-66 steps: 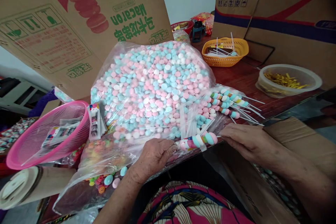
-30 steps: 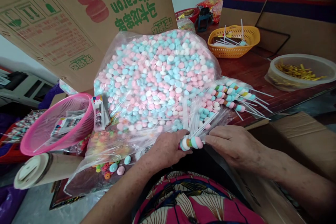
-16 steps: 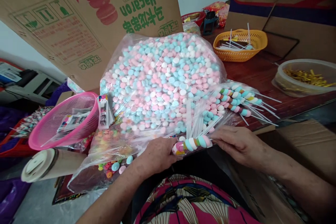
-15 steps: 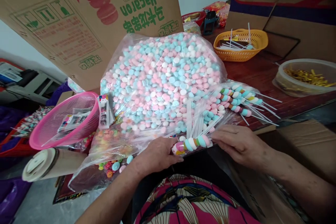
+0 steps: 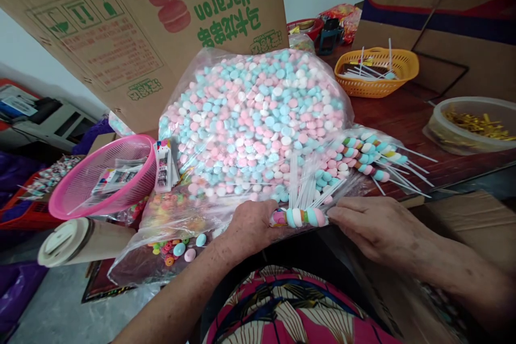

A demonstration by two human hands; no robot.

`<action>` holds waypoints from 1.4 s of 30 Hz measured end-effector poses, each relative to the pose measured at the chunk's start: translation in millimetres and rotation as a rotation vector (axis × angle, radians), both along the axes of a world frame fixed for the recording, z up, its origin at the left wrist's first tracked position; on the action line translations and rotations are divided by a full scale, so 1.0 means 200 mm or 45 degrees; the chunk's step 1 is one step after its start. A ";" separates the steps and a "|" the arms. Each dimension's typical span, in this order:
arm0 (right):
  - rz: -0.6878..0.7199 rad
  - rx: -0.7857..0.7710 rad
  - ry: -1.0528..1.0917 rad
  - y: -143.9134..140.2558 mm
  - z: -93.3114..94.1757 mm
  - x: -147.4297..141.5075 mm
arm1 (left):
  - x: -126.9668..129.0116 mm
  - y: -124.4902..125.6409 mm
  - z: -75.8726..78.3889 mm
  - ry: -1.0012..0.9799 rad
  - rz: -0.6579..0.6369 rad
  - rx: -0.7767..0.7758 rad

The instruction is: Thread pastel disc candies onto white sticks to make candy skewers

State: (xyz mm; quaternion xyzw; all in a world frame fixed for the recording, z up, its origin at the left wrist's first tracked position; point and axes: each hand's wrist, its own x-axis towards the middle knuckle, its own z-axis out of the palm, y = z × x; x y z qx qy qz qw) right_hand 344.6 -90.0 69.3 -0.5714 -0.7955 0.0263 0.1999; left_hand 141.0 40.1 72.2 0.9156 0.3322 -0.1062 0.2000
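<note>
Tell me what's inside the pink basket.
The pink basket holds a few small flat printed packets, black and white with some colour. Its near wall is mesh, so little is covered, but anything under the packets stays hidden.

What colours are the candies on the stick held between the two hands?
The candy stick shows pink, blue, white, green and pink pieces in a row, seen in the head view.

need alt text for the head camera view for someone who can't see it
Two bare hands, the left hand and right hand, hold a candy skewer of pink, blue and white pieces between them at a table's near edge. Behind it lies a big clear bag of pastel candies, with finished skewers to the right and a pink basket to the left.
</note>
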 end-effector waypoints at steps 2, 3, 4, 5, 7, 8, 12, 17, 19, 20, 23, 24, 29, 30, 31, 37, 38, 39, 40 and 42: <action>0.042 -0.095 -0.001 0.00 -0.01 0.00 | 0.00 -0.01 -0.01 -0.002 -0.031 0.169; 0.056 -0.123 0.000 -0.01 -0.01 0.00 | 0.00 -0.01 -0.02 -0.025 -0.087 0.242; 0.057 -0.132 0.002 0.00 -0.01 -0.01 | 0.00 -0.01 -0.02 -0.048 -0.155 0.306; 0.052 -0.124 0.001 0.00 -0.01 -0.01 | 0.00 -0.02 -0.02 -0.068 -0.224 0.348; 0.037 -0.059 -0.007 0.00 -0.01 -0.01 | 0.01 -0.02 -0.03 -0.082 -0.294 0.361; 0.038 -0.004 -0.024 0.00 -0.01 -0.02 | 0.02 -0.01 -0.03 -0.071 -0.271 0.334; 0.130 0.295 -0.186 0.00 0.01 -0.04 | 0.03 0.01 -0.01 -0.042 -0.092 -0.097; 0.170 0.250 -0.282 0.01 0.00 -0.07 | 0.05 0.01 0.03 -0.093 -0.147 -0.486; 0.187 0.195 -0.272 0.03 0.00 -0.07 | 0.06 0.00 0.02 -0.121 -0.156 -0.587; 0.193 0.179 -0.258 0.03 0.00 -0.07 | 0.06 -0.01 0.01 -0.130 -0.147 -0.652; 0.224 0.147 -0.230 0.06 0.00 -0.07 | 0.08 -0.05 -0.03 -0.168 -0.129 -0.709; 0.235 0.130 -0.233 0.07 0.00 -0.07 | 0.08 -0.06 -0.04 -0.172 -0.136 -0.664; 0.240 -0.097 -0.208 0.11 -0.02 -0.06 | 0.09 -0.06 -0.06 -0.062 -0.101 -0.422; 0.214 -0.144 -0.189 0.12 -0.03 -0.04 | 0.08 -0.04 -0.05 -0.072 -0.087 -0.428; 0.178 -0.173 -0.163 0.12 -0.04 -0.03 | 0.06 -0.03 -0.03 -0.091 -0.078 -0.425; 0.084 -0.099 0.065 0.10 -0.06 0.05 | -0.05 0.01 0.05 0.078 -0.063 0.023; 0.101 -0.065 0.062 0.09 -0.06 0.05 | -0.06 0.01 0.05 0.084 -0.056 -0.029; 0.120 -0.019 0.040 0.09 -0.06 0.05 | -0.07 0.01 0.04 0.063 -0.054 -0.144; 0.140 0.041 0.005 0.09 -0.05 0.05 | -0.08 0.02 0.04 0.031 -0.054 -0.306; 0.195 0.196 -0.088 0.09 -0.03 0.05 | -0.09 0.05 0.03 -0.010 -0.049 -0.727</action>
